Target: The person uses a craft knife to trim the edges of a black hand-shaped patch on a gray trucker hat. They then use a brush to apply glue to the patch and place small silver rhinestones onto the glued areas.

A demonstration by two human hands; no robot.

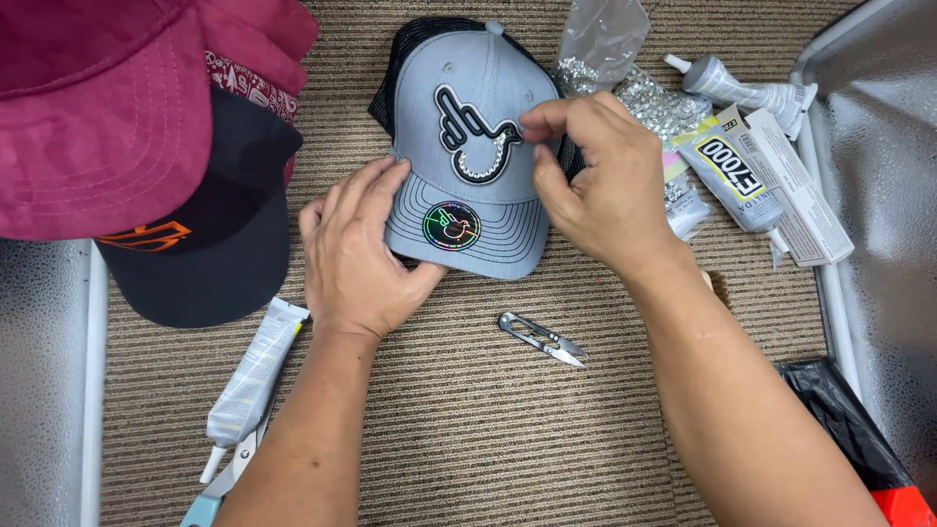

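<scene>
A grey fabric cap with black mesh back (468, 146) lies on the striped brown carpet (488, 429), brim pointing toward the person, long axis running near to far. The left hand (356, 259) rests flat, fingers loosely spread, on the brim's edge. The right hand (595, 185) pinches thumb and forefinger together at the black-and-white emblem patch (475, 132); small steel thread snips (543, 339) lie just below the brim

The right hand (595, 185) is covering the right side of the grey cap (468, 146), and whatever its pinched fingertips are gripping at the emblem (478, 132) is too small to make out. The left hand (356, 259) is hiding the brim's left edge. The maroon cap (107, 107) is running off the top and left edges — the black cap (210, 244) is lying partly under it. Scissors (220, 488) are being cut off at the bottom edge, their blades under a glue tube (254, 376). The black bag (849, 429) is slipping out at the corner.
</scene>
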